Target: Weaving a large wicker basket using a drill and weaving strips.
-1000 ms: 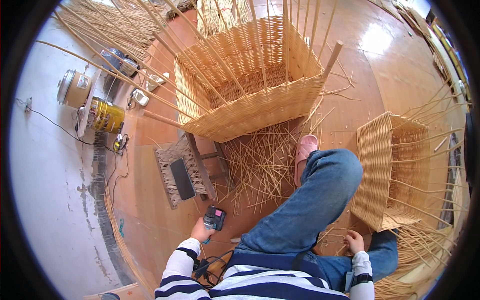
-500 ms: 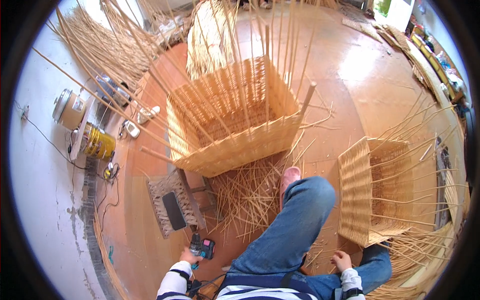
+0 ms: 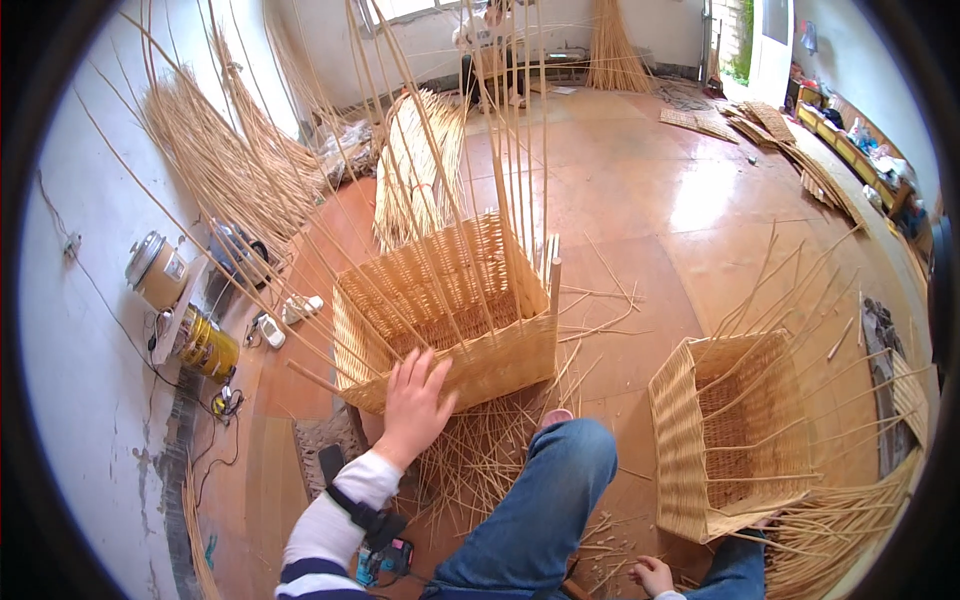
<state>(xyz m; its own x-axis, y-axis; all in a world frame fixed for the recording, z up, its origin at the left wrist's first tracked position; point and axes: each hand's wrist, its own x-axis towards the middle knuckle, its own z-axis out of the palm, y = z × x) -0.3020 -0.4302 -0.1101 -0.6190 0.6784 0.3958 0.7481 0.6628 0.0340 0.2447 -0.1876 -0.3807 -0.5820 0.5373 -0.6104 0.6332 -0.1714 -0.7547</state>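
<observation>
My left hand (image 3: 413,408) reaches forward with its fingers spread, over the near wall of a large woven wicker basket (image 3: 470,370). Whether the fingertips touch the weave I cannot tell. Long upright stakes rise from the basket's far and left rim, and thicker sticks stand at its corners. My right hand (image 3: 652,577) hangs low at the bottom edge beside my knee, fingers loosely bent and nothing visible in them. Partly behind my left wrist lies a teal and black power drill (image 3: 385,562). A second wicker basket (image 3: 680,440) lies to the right, on its side, bent rods sticking out of it.
Loose rod offcuts (image 3: 480,450) litter the floor below the large basket. A bundle of pale rods (image 3: 420,170) lies behind it. A yellow bucket (image 3: 208,345) and a lidded pot (image 3: 155,270) stand by the left wall. Rods (image 3: 840,520) spread at the lower right.
My left hand has let go of the drill and moved up and forward to the large basket. My right hand sits lower in view. The whole view has shifted with my head.
</observation>
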